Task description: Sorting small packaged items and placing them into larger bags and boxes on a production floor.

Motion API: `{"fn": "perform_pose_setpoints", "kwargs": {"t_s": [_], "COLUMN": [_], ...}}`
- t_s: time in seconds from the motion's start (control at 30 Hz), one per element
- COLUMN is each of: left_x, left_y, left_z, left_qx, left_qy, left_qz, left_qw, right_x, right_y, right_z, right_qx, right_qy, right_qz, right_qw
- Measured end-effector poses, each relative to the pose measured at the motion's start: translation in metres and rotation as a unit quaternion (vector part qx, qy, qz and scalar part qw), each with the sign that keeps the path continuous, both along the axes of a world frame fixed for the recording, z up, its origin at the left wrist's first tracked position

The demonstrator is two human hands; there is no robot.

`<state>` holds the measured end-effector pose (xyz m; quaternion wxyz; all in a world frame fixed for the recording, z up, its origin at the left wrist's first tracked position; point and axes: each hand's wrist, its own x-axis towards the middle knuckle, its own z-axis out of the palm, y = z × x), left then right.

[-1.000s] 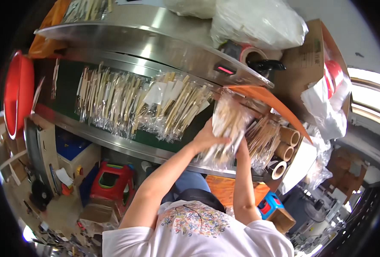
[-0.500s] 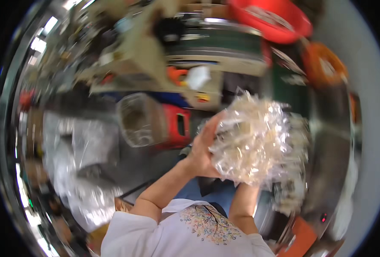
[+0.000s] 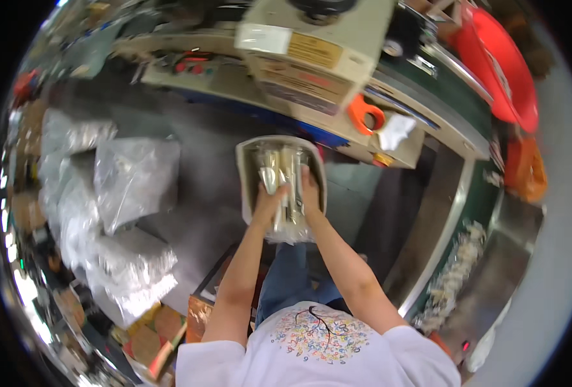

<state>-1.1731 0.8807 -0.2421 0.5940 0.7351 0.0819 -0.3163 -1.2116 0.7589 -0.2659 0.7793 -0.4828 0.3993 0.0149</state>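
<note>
A bundle of long, shiny clear-plastic packets (image 3: pixel 288 169) with pale contents is held between my two hands. My left hand (image 3: pixel 270 205) grips its left side, thumb lying across the front. My right hand (image 3: pixel 310 193) presses on its right side with the fingers pointing away from me. Around and beneath the bundle is an open whitish container (image 3: pixel 242 169), whose rim shows on the far side and both flanks. The near end of the packets covers the container's near edge. What the packets contain is hard to make out.
Large clear plastic bags (image 3: pixel 137 180) are piled on the left. A machine (image 3: pixel 311 71) with an orange ring (image 3: pixel 366 115) stands ahead. A row of wrapped packets (image 3: pixel 456 271) lies along the belt at right, below a red basin (image 3: pixel 502 71).
My view has turned left. Both hands have moved the packets from the right, beside the belt, over to the whitish container. The bundle is lower and inside its rim.
</note>
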Motion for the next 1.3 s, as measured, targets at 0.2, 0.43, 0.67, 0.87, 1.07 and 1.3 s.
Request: {"fn": "perform_pose_setpoints", "kwargs": {"t_s": [0.2,0.43,0.67,0.87,1.07,1.3], "left_x": [0.005,-0.001,-0.032,-0.442,-0.832,-0.983], "left_y": [0.006,0.003,-0.085,-0.320,-0.328,-0.282], "left_z": [0.012,-0.055,0.042,0.086,0.011,-0.039], "left_qx": [0.156,0.265,0.618,-0.074,-0.200,-0.001], "left_qy": [-0.196,-0.073,-0.521,-0.278,-0.206,-0.181], "left_qz": [-0.133,-0.282,-0.208,-0.615,-0.877,-0.939], "left_qw": [0.959,0.919,0.551,0.734,0.386,0.292], "right_x": [0.028,-0.054,-0.461,-0.932,-1.105,-1.094], "right_y": [0.012,0.004,-0.106,-0.028,0.068,0.030], "right_z": [0.011,0.077,0.090,0.039,-0.003,-0.018], "right_qx": [-0.091,-0.135,-0.386,-0.323,0.087,0.127], "right_qy": [0.094,-0.093,0.233,0.637,0.601,0.485], "right_qz": [-0.040,0.092,-0.228,-0.601,-0.651,-0.685], "right_qw": [0.991,0.982,0.863,0.358,0.456,0.529]}}
